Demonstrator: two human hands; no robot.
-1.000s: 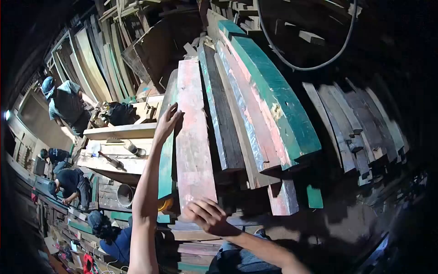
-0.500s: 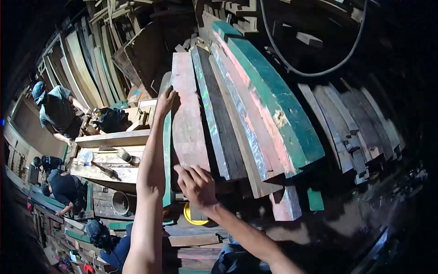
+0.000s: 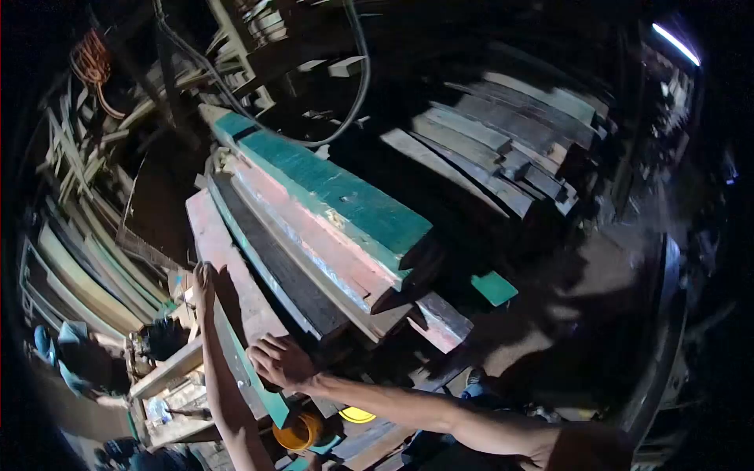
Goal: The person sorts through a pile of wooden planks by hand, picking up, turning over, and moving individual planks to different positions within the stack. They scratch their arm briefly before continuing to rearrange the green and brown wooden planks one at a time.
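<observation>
A long green-painted board (image 3: 250, 375) runs between my forearms, along the left side of a pink-painted plank (image 3: 228, 255). Far along it, the fingers of my left hand (image 3: 203, 287) are closed at the edge beside the pink plank. Nearer to me, my right hand (image 3: 276, 361) has its fingers curled over the green board's right edge, by the pink plank's near end. Shadow and the hands themselves hide part of both contacts. Right of the pink plank lie a dark, weathered timber (image 3: 275, 259) and a thick green beam (image 3: 338, 196) with pink sides.
A yellow-orange bucket (image 3: 298, 432) stands below the green board's near end. At left is a workbench (image 3: 177, 385), with a person (image 3: 86, 357) beyond it. More planks (image 3: 503, 129) are stacked at the back right. A hose (image 3: 363, 71) hangs above the stack.
My view has swung right, so the stack appears farther left and tilted. Both hands stay by the left planks; the right hand now sits at the green board's edge, and more of that board shows.
</observation>
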